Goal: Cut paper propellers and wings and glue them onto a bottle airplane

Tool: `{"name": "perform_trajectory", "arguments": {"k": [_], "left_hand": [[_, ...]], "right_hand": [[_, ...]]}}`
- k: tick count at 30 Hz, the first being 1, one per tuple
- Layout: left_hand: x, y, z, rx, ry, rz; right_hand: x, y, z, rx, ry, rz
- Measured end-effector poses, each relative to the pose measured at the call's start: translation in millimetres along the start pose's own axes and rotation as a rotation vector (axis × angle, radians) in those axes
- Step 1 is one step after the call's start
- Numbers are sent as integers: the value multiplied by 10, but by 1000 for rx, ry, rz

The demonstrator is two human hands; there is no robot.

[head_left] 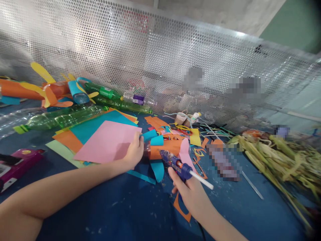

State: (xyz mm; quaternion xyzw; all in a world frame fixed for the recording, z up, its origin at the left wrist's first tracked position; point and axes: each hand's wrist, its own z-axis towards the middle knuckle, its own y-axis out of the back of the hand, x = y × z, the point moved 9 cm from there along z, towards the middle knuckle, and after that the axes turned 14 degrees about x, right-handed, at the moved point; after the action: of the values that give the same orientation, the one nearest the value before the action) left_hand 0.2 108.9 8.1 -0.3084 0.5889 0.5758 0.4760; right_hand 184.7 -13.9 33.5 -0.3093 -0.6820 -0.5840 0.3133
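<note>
Gluing paper onto plastic looks to be my step in hand, and the next move calls for a still bottle and an exactly placed nozzle. Over the blue tabletop [112, 211], my right forearm angles in from the lower right; an orange paper offcut [182, 210] lies just below the right hand [193, 192], whose fingers wrap the grip of a hot glue gun [174, 163], a white glue stick [202, 180] jutting from its rear. Just ahead of those fingers, between my two hands, the orange-wrapped plastic bottle [164, 147] lies on its side, a blue paper fin [157, 170] sticking out toward me. My left forearm slants across from the lower left, the left hand [135, 150] curled at the bottle's clear end; how firmly it grips, I cannot tell. Beside those fingers lies a pink paper sheet [107, 140]; well beyond them stands a perforated metal screen [120, 50].
</note>
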Motion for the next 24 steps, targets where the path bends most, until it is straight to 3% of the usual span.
{"name": "perform_trajectory", "arguments": {"k": [4, 12, 24], "left_hand": [[2, -6, -4, 5, 7, -4], [73, -42, 42, 10, -60, -81], [47, -36, 39, 15, -50, -34]], "right_hand": [[-111, 68, -2, -2, -73, 0], [-304, 184, -32, 8, -81, 47], [-267, 240, -51, -13, -119, 21]]}}
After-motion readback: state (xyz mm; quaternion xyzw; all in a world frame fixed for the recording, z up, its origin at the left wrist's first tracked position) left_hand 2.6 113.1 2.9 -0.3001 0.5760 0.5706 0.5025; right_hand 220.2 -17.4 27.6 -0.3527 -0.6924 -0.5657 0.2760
